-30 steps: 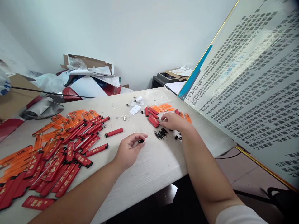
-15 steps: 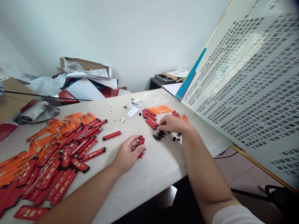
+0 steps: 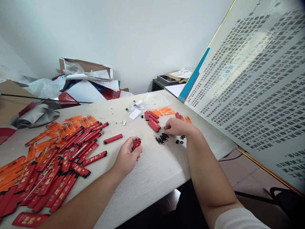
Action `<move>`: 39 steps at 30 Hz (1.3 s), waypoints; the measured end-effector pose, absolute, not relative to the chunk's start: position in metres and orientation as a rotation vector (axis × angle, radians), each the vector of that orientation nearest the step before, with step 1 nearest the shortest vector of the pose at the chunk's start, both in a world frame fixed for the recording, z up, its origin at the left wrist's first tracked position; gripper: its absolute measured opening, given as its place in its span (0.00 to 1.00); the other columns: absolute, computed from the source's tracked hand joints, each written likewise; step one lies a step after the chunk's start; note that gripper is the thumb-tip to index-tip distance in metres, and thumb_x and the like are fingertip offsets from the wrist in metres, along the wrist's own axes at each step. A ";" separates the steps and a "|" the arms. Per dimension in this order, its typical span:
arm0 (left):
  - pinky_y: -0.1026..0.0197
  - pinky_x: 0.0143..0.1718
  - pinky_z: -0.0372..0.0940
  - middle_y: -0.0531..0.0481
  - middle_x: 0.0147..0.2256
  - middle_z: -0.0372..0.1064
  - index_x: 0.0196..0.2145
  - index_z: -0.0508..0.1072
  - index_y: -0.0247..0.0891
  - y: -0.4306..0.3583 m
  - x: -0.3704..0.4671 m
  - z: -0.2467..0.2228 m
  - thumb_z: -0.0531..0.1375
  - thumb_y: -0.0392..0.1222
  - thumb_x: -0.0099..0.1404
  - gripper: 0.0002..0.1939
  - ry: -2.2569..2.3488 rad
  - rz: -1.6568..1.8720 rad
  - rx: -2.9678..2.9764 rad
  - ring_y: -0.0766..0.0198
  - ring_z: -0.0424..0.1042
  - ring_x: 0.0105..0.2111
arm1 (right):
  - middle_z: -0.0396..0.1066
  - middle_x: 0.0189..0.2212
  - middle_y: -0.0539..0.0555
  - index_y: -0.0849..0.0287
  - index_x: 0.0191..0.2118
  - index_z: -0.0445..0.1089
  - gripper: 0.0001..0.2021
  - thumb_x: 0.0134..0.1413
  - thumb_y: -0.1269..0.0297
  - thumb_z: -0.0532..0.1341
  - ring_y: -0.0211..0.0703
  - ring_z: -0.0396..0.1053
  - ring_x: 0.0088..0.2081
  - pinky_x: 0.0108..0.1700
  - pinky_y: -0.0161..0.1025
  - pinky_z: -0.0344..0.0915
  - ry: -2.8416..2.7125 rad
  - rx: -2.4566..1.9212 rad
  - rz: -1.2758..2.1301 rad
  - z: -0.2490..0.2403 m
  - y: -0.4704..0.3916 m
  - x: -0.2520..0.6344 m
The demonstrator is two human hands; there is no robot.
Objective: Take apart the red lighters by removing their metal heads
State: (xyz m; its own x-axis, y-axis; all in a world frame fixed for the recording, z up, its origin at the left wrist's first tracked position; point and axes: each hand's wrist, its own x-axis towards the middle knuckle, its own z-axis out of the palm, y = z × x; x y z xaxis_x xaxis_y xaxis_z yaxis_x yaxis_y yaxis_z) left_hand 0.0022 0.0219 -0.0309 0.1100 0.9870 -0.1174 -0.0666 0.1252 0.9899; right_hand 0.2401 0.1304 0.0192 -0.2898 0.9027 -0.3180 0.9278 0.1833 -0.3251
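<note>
My left hand (image 3: 128, 156) is closed around a red lighter (image 3: 137, 144), held tilted above the table with its dark end up. My right hand (image 3: 175, 126) is bent down with thumb and fingers pinched, and a tiny black part (image 3: 164, 128) shows at the fingertips. Just below those fingers lies a row of small black pieces (image 3: 162, 138). Several red lighters (image 3: 154, 126) rest left of my right hand. A single red lighter (image 3: 113, 139) lies left of my left hand.
A large heap of red lighters (image 3: 51, 178) with gold characters and orange lighters (image 3: 39, 144) covers the table's left side. More orange lighters (image 3: 164, 111), a paper slip (image 3: 135, 114) and black bits (image 3: 178, 142) lie about. A big printed board (image 3: 250, 89) leans at right.
My left hand has shifted slightly left, tilting the red lighter. My right hand has lifted slightly from the black pieces, with a tiny black part showing at its fingertips.
</note>
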 end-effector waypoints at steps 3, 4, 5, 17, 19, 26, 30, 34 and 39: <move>0.67 0.21 0.56 0.58 0.26 0.62 0.41 0.65 0.39 0.022 0.002 -0.031 0.62 0.46 0.59 0.15 1.145 1.073 1.125 0.72 0.58 0.21 | 0.75 0.28 0.52 0.57 0.28 0.75 0.04 0.48 0.65 0.63 0.41 0.70 0.30 0.30 0.35 0.60 2.374 1.835 -0.725 0.020 0.129 0.240; 0.66 0.21 0.56 0.58 0.26 0.62 0.41 0.65 0.39 0.022 0.003 -0.031 0.62 0.46 0.59 0.15 1.148 1.072 1.128 0.72 0.59 0.21 | 0.75 0.28 0.52 0.57 0.29 0.75 0.04 0.47 0.65 0.63 0.41 0.70 0.30 0.30 0.35 0.60 2.374 1.835 -0.728 0.020 0.129 0.240; 0.66 0.21 0.56 0.58 0.26 0.62 0.41 0.65 0.39 0.022 0.003 -0.030 0.62 0.46 0.58 0.15 1.149 1.071 1.132 0.72 0.59 0.20 | 0.75 0.28 0.52 0.58 0.29 0.75 0.03 0.47 0.66 0.64 0.41 0.70 0.30 0.30 0.35 0.60 2.374 1.836 -0.730 0.020 0.129 0.239; 0.67 0.18 0.51 0.60 0.23 0.55 0.39 0.67 0.38 0.022 0.003 -0.029 0.62 0.47 0.58 0.14 1.172 1.054 1.110 0.74 0.53 0.18 | 0.75 0.28 0.52 0.58 0.31 0.76 0.05 0.45 0.65 0.64 0.40 0.70 0.29 0.30 0.34 0.60 2.360 1.844 -0.736 0.016 0.131 0.239; 0.67 0.18 0.49 0.61 0.22 0.54 0.38 0.66 0.39 0.022 0.002 -0.030 0.62 0.48 0.58 0.14 1.178 1.044 1.099 0.74 0.52 0.17 | 0.75 0.29 0.51 0.57 0.31 0.76 0.05 0.45 0.65 0.64 0.41 0.70 0.30 0.31 0.34 0.60 2.370 1.841 -0.730 0.016 0.130 0.237; 0.64 0.25 0.57 0.56 0.26 0.60 0.38 0.67 0.39 0.020 0.003 -0.034 0.60 0.46 0.60 0.11 1.233 1.138 1.272 0.70 0.60 0.23 | 0.75 0.27 0.53 0.57 0.30 0.77 0.08 0.48 0.60 0.62 0.44 0.70 0.32 0.33 0.36 0.60 2.414 1.890 -0.598 0.012 0.133 0.236; 0.61 0.35 0.62 0.51 0.36 0.66 0.50 0.62 0.42 0.019 -0.001 -0.037 0.57 0.41 0.63 0.18 1.420 1.194 1.533 0.66 0.67 0.32 | 0.77 0.34 0.53 0.56 0.35 0.76 0.11 0.52 0.57 0.60 0.44 0.71 0.33 0.31 0.36 0.61 2.504 1.946 -0.617 0.010 0.138 0.235; 0.57 0.40 0.65 0.46 0.42 0.69 0.47 0.65 0.41 0.020 -0.005 -0.039 0.54 0.37 0.64 0.13 1.539 1.113 1.844 0.60 0.70 0.39 | 0.77 0.34 0.52 0.55 0.35 0.74 0.11 0.54 0.55 0.59 0.43 0.72 0.33 0.29 0.36 0.61 2.532 2.010 -0.595 0.015 0.133 0.229; 0.56 0.42 0.66 0.45 0.41 0.71 0.43 0.71 0.41 0.022 -0.004 -0.038 0.56 0.32 0.61 0.13 1.512 0.987 2.024 0.57 0.70 0.40 | 0.77 0.37 0.54 0.55 0.37 0.74 0.11 0.54 0.55 0.59 0.45 0.72 0.34 0.29 0.37 0.62 2.555 1.999 -0.628 0.014 0.133 0.224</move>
State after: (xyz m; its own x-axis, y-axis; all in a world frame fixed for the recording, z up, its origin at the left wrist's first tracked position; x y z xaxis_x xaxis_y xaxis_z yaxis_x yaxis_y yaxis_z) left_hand -0.0043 0.0216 -0.0381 0.1539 0.9456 0.2867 0.6425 -0.3162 0.6980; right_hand 0.2243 0.1330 0.0142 -0.2597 0.9602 -0.1030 0.8986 0.2012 -0.3899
